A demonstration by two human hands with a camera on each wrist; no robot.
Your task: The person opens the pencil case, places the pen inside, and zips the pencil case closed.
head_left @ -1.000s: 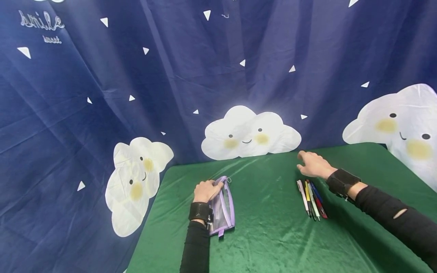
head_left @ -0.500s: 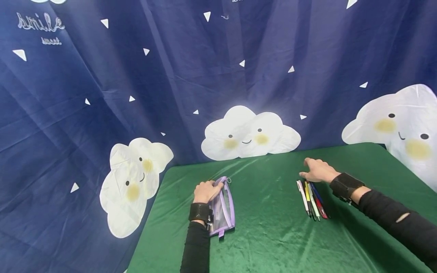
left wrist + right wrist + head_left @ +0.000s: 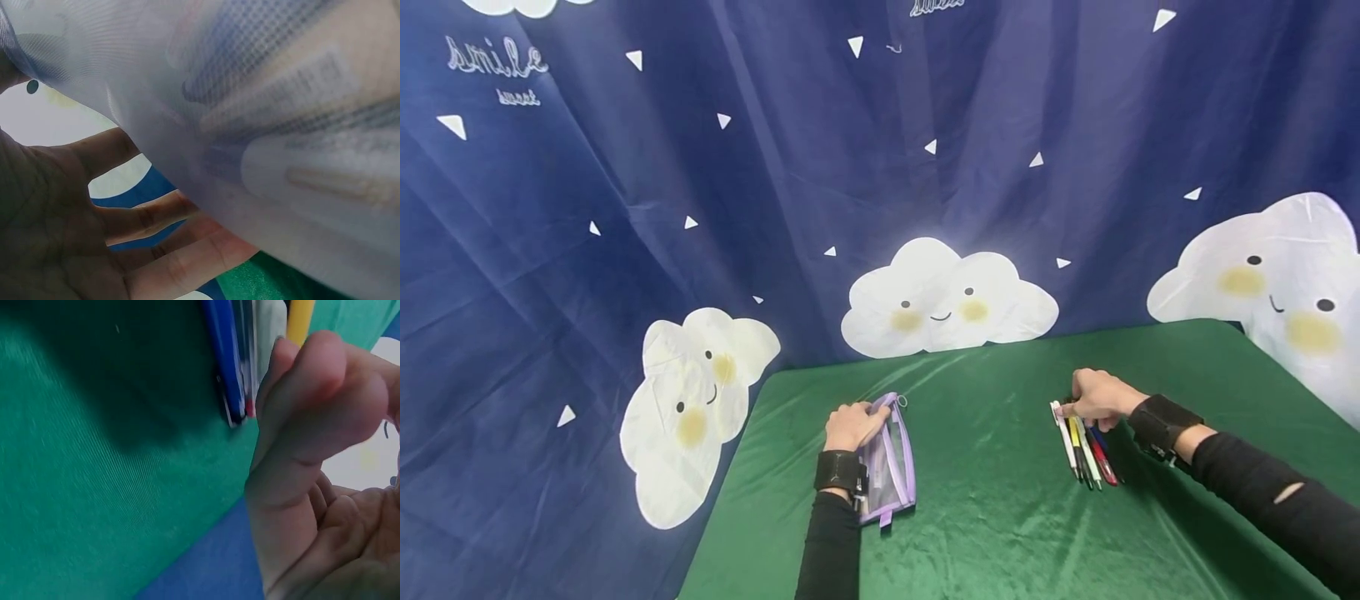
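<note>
A see-through mesh pencil case (image 3: 891,467) with purple trim lies on the green cloth, left of centre. My left hand (image 3: 852,427) grips its far left side, thumb on top. In the left wrist view the fingers (image 3: 181,262) reach under the mesh, and blurred items show through it. To the right lies a row of pens: a white one (image 3: 1065,442), a yellow one (image 3: 1077,435), a red one (image 3: 1102,460) and a blue one (image 3: 222,350) among them. My right hand (image 3: 1101,396) is over their far ends, fingers bent, fingertips at the white pen; whether they pinch it I cannot tell.
Green cloth (image 3: 985,483) covers the table. Behind and to the left hangs a dark blue curtain (image 3: 820,167) printed with smiling clouds, reaching down to the table's far edge. A pull ring (image 3: 902,402) sticks out at the case's far end.
My right hand has come down and towards me, from beyond the pens onto their far ends, its fingers bending more. The left hand and pencil case have stayed put.
</note>
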